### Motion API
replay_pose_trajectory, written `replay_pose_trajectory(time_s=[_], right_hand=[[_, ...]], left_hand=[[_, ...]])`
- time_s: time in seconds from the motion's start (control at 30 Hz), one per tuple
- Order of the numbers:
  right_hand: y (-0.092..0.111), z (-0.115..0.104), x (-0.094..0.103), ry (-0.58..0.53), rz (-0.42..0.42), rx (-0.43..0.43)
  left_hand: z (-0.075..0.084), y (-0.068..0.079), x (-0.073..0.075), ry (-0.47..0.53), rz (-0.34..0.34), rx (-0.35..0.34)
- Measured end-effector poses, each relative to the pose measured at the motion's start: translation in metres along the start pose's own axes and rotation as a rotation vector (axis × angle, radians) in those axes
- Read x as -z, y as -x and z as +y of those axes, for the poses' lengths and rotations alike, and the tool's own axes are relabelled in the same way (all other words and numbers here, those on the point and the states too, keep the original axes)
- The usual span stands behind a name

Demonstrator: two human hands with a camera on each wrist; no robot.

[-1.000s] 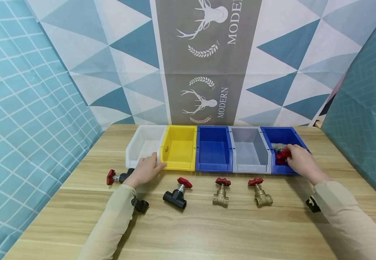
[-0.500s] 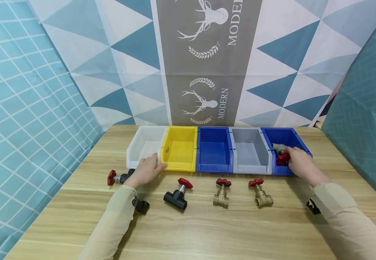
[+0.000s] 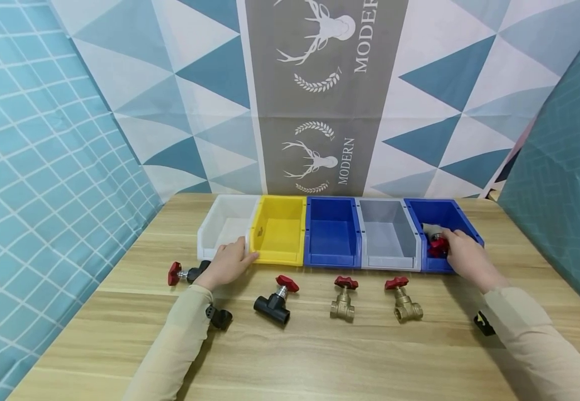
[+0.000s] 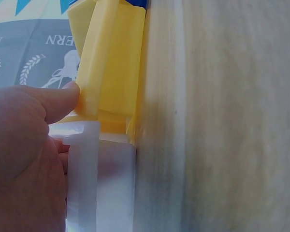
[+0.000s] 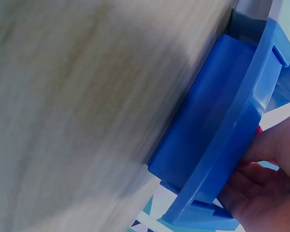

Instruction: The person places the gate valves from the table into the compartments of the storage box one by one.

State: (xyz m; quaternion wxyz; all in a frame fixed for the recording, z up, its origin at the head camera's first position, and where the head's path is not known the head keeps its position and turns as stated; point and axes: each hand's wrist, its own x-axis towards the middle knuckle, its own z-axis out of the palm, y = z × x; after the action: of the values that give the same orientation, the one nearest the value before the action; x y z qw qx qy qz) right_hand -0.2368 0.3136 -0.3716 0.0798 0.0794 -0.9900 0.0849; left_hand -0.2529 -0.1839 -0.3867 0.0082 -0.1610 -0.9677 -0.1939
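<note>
My right hand (image 3: 472, 259) reaches into the blue bin (image 3: 462, 220) at the right end of the row. Its fingers hold the red handwheel of a valve (image 3: 438, 247) whose pale grey body lies inside that bin. The right wrist view shows the fingers behind the bin's front wall, with only a sliver of red visible. My left hand (image 3: 227, 264) rests at the joint of the white bin (image 3: 208, 236) and the yellow bin (image 3: 281, 257). Its thumb touches the yellow rim in the left wrist view, while the other fingers are partly hidden behind the white lip.
A second blue bin (image 3: 332, 260) and a grey bin (image 3: 389, 262) stand mid-row. Before them lie a black tee valve (image 3: 272, 307), two brass valves (image 3: 342, 307) (image 3: 407, 308), and another black valve (image 3: 196, 271) near the left wrist. Patterned cloth (image 3: 209, 111) hangs behind.
The head view shifts slightly, so everything sits a little lower and further right. Both hands keep nearly the same places at the bins.
</note>
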Motion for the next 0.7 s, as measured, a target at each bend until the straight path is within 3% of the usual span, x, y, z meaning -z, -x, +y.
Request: replay_pose_trajectory(time_s=[0.7], right_hand=[[0.0048,-0.0012,-0.0012,-0.079,0.034,-0.055]], left_hand=[[-0.0028,-0.0017,-0.0044,-0.013,0.011,0.007]])
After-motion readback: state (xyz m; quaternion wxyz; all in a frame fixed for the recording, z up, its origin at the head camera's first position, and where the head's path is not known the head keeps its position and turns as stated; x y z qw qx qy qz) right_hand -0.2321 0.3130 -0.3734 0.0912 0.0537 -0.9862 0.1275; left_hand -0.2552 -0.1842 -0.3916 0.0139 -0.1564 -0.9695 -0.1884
